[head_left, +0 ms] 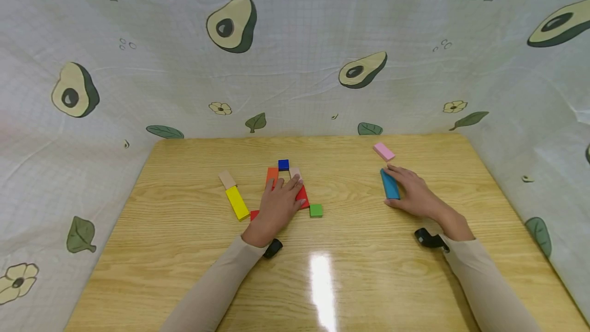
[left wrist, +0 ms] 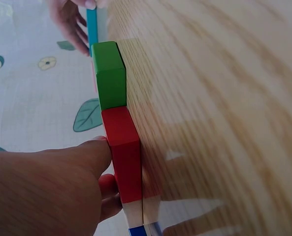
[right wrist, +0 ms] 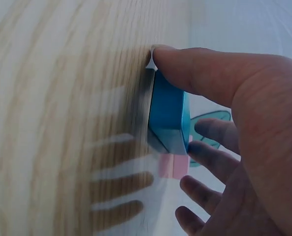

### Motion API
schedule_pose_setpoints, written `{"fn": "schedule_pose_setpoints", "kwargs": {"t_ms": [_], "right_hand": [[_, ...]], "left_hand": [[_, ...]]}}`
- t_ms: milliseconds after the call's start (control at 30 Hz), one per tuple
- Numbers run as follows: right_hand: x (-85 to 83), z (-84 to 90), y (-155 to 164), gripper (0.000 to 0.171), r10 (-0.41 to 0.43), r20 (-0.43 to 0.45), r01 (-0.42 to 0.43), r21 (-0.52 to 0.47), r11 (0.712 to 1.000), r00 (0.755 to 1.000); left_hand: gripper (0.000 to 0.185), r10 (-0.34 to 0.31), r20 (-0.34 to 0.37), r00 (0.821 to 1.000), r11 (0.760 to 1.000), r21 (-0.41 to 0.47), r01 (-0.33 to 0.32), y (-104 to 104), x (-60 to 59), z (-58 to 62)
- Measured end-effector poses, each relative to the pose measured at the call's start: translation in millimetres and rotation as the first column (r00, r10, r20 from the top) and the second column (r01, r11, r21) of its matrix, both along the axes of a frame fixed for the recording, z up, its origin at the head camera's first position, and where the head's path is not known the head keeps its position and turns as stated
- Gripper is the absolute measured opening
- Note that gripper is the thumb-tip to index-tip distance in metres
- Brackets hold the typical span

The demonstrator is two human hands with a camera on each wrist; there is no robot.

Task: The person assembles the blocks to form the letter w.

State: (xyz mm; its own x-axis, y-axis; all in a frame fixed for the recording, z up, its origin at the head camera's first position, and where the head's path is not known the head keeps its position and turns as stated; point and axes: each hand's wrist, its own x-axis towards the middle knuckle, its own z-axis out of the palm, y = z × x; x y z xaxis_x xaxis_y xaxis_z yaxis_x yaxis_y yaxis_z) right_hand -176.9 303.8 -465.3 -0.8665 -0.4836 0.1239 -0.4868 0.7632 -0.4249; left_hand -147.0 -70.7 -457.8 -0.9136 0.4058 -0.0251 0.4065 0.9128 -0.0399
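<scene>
In the head view, my left hand [head_left: 276,206] lies over a group of flat blocks, its fingers spread forward. Its thumb is against the red block [left wrist: 123,157], beside the green block [left wrist: 109,78]. Ahead of the fingers are an orange block [head_left: 272,174], a dark blue block [head_left: 283,165] and a pale wooden block [head_left: 295,172]. Part of another red block [head_left: 254,215] shows beside the hand; the rest is hidden. My right hand [head_left: 415,193] holds a light blue block [head_left: 390,184] by its ends, thumb at the near end and fingertips at the far end.
A yellow block [head_left: 237,203] meets a pale wooden block [head_left: 227,179] left of the group. One pink block [head_left: 384,151] lies beyond the right hand. The wooden table [head_left: 184,260] is bordered by a printed cloth [head_left: 295,91] at the back and sides.
</scene>
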Motion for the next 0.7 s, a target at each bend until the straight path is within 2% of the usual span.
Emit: {"fn": "schedule_pose_setpoints", "kwargs": {"t_ms": [67, 400, 700], "right_hand": [[0.0, 0.0, 1.6, 0.08, 0.009, 0.007, -0.009, 0.005, 1.0, 1.0], [-0.5, 2.3, 6.1, 0.076, 0.019, 0.028, -0.02, 0.029, 0.999, 0.999], [2.4, 1.1, -2.3, 0.078, -0.022, 0.019, 0.023, -0.015, 1.0, 1.0]], "left_hand": [[0.054, -0.001, -0.008, 1.0, 1.0, -0.003, 0.001, -0.3, -0.9, -2.3], [0.054, 0.0, 0.009, 1.0, 1.0, 0.0, 0.0, -0.7, 0.3, 1.6], [0.053, 0.001, 0.0, 1.0, 1.0, 0.015, -0.001, -0.7, 0.2, 2.8]]}}
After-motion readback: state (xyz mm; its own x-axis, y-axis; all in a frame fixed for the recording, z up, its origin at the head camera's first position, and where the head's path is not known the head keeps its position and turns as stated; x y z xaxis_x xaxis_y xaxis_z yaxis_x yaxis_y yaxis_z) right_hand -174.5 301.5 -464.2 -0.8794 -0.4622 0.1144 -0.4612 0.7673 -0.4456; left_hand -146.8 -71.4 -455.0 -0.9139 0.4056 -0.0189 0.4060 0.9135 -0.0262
